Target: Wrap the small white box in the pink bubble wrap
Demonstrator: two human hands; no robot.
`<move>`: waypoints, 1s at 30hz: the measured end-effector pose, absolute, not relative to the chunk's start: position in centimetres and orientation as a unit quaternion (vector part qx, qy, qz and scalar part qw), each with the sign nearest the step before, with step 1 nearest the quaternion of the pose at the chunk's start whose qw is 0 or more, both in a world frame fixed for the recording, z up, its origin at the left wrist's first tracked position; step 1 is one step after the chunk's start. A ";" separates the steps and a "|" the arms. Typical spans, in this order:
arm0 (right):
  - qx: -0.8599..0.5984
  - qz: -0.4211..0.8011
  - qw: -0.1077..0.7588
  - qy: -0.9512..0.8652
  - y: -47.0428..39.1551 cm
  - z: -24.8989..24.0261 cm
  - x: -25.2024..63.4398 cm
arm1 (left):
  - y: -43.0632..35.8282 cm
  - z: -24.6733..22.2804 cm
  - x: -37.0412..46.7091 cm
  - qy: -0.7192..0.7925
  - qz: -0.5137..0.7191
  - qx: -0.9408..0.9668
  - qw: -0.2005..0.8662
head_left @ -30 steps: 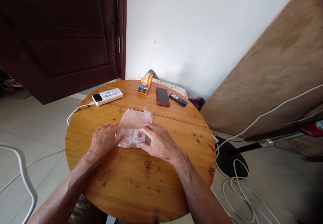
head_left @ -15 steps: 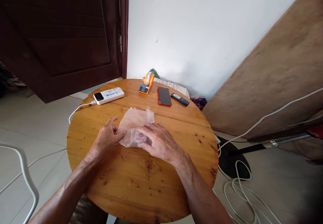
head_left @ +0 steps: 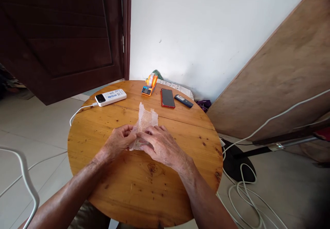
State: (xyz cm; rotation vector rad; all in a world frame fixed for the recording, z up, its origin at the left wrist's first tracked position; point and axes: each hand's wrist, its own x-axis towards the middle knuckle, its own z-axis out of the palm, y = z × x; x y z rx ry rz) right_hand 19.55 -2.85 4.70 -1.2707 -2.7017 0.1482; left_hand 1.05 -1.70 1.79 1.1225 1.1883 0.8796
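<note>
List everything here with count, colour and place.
Bubble wrap: one, clear, between hands
Packet: one, pale, mostly hidden in wrap
Tape dispenser: one, orange-blue, table's back
Phone: one, black-red, right of dispenser
Device: one, dark blue, right of phone
Power bank: one, white, table's back left
Table: one, brown, centre
Door: one, dark brown, left
Wall: one, white, behind
Board: one, brown, right
Cables: several, white, both sides
Stand base: one, black, right floor
Bundle: one, purple, behind table
Left hand: one, wrap's left
Right hand: one, over wrap
</note>
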 end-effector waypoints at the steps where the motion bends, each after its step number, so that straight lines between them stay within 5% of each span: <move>1: -0.425 0.054 0.078 -0.900 -2.8 4.6 19.6 | -1.7 2.0 1.4 0.512 0.377 0.495 0.592; 10: -0.470 0.094 0.110 -0.870 -2.6 4.5 19.5 | -1.9 2.4 2.3 0.508 0.359 0.587 0.517; 21: -0.485 0.103 0.124 -0.860 -2.3 4.0 20.2 | -2.1 2.0 0.8 0.414 0.342 0.622 0.570; 30: -0.485 0.132 0.101 -0.859 -1.7 4.1 21.5 | -2.4 -0.1 2.5 0.451 0.348 0.776 0.270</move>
